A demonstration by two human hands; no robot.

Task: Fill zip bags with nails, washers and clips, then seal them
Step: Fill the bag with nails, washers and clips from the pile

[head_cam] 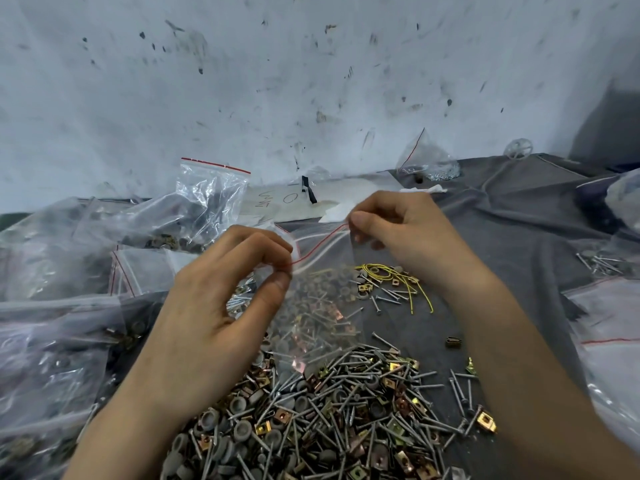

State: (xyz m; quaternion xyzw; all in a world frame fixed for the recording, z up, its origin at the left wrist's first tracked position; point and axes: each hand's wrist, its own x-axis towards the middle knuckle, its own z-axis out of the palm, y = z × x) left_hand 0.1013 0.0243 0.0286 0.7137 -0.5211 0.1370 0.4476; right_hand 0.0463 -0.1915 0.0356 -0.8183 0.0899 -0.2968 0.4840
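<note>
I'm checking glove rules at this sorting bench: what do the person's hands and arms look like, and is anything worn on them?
Nothing is worn. The left hand and right hand are bare: no gloves, rings or tape. Both forearms are bare to the frame's edge, no sleeve, watch or bracelet. Visible fingernails are short, unpainted.

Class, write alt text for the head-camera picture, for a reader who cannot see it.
The left hand and right hand pinch the red-lined top edge of a clear zip bag over a pile of nails, washers and clips on a grey cloth. Other plastic bags lie heaped to the left, below a scuffed white wall.
</note>
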